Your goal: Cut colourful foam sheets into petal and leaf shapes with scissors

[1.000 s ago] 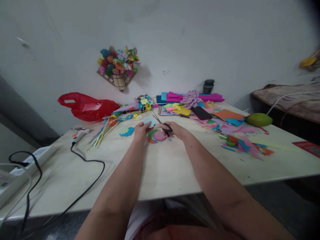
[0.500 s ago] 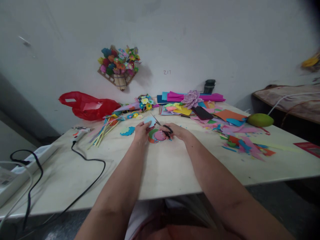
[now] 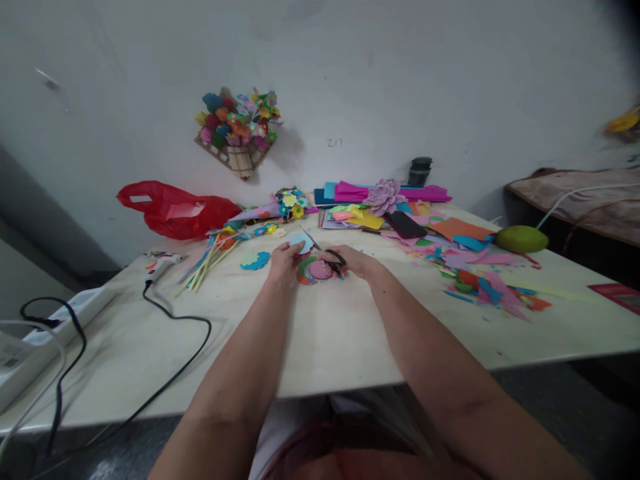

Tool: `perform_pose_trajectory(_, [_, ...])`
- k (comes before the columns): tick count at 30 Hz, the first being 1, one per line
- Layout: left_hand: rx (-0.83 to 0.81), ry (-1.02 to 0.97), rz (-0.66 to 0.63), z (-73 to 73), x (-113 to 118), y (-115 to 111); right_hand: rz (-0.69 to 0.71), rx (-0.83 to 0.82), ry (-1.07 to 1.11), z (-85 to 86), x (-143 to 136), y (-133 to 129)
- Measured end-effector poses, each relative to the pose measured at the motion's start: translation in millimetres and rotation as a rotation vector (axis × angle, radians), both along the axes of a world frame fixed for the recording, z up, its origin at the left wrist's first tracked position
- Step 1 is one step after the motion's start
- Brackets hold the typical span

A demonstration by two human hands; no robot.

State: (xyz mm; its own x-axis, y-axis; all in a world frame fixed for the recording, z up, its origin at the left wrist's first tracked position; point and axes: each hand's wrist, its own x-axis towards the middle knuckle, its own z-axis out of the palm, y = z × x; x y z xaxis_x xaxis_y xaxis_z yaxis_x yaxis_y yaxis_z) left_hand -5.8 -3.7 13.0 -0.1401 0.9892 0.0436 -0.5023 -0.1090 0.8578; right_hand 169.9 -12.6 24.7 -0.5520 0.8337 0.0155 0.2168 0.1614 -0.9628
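My left hand [image 3: 285, 261] pinches a small light blue piece [image 3: 302, 241] of paper or felt by its edge. In my right hand [image 3: 350, 260] is a pair of black-handled scissors [image 3: 336, 261], its fingers closed round the handles. The blades point up and left, beside the light blue piece; whether they touch it I cannot tell. Below both hands, coloured round cut-outs [image 3: 320, 269] in pink, green and orange lie overlapped on the table [image 3: 340, 340]. Left of my left hand lies a blue scalloped piece [image 3: 255, 261].
A hot glue gun [image 3: 163, 267] with a black cord lies at left, near a white power strip [image 3: 65, 327]. Behind are a red plastic bag [image 3: 175, 210] and felt flowers [image 3: 293, 201]. Right are coloured scraps [image 3: 490, 290], a phone [image 3: 405, 225] and a green fruit-like object [image 3: 521, 239].
The light blue piece in my left hand has shifted slightly to the right. The scissors and my right hand stay nearly in place.
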Motion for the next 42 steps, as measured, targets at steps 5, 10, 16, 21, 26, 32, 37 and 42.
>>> perform_pose_trajectory(5, [-0.002,-0.001,0.006,0.7,0.8,-0.6,-0.012,0.014,-0.007,2.6,-0.9,-2.8])
perform_pose_trajectory(10, [0.008,-0.005,0.007,-0.5,0.3,0.4,-0.020,0.020,-0.001,2.0,-1.3,-2.9])
perform_pose_trajectory(16, [0.029,-0.003,-0.004,-2.2,-0.5,1.6,-0.005,0.009,0.018,0.6,-1.2,-1.8])
perform_pose_trajectory(21, [0.014,0.002,0.002,-1.2,0.2,1.2,-0.010,-0.011,0.017,0.7,-1.8,-1.3])
perform_pose_trajectory(26, [0.018,0.003,0.006,-0.2,0.7,0.5,-0.007,-0.002,0.026,-0.1,-1.9,-0.6])
perform_pose_trajectory(32, [0.012,0.001,0.005,0.5,0.7,-0.5,-0.015,0.007,0.018,1.4,-2.3,-2.5])
perform_pose_trajectory(37, [0.019,-0.005,-0.003,-0.6,0.0,0.4,-0.012,0.006,0.031,1.2,-2.0,-2.8])
perform_pose_trajectory(42, [0.012,-0.003,-0.002,0.2,-0.1,-0.7,-0.006,0.001,0.031,0.3,-2.0,-2.0])
